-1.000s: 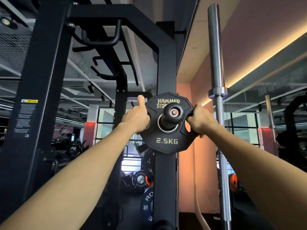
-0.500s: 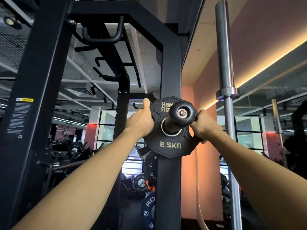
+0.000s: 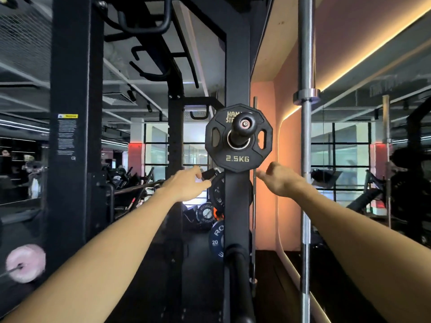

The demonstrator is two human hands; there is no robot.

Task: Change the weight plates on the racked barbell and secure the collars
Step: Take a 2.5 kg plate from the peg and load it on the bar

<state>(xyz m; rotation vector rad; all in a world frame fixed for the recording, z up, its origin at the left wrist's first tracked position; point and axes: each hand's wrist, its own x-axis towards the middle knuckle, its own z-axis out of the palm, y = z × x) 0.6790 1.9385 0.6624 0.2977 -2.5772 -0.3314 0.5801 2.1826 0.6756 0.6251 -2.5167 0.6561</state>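
A black 2.5 kg weight plate (image 3: 238, 157) with gold lettering hangs on a black storage peg (image 3: 242, 127) of the rack upright (image 3: 237, 66). Below it and to its left, my left hand (image 3: 186, 185) is in the air with fingers spread, holding nothing. On the other side, my right hand (image 3: 278, 180) is also below the plate, fingers loosely apart and empty. Neither hand touches the plate. A second black peg (image 3: 238, 276) sticks out toward me lower on the same upright.
A steel barbell (image 3: 306, 141) stands upright to the right of the rack. More plates hang lower behind the upright, among them a blue 20 kg plate (image 3: 216, 241). A thick black rack post (image 3: 74, 127) stands to the left. A blurred pink plate (image 3: 24, 262) shows at lower left.
Both hands have let go of the 2.5 kg plate and dropped below it. The plate stays on the peg.
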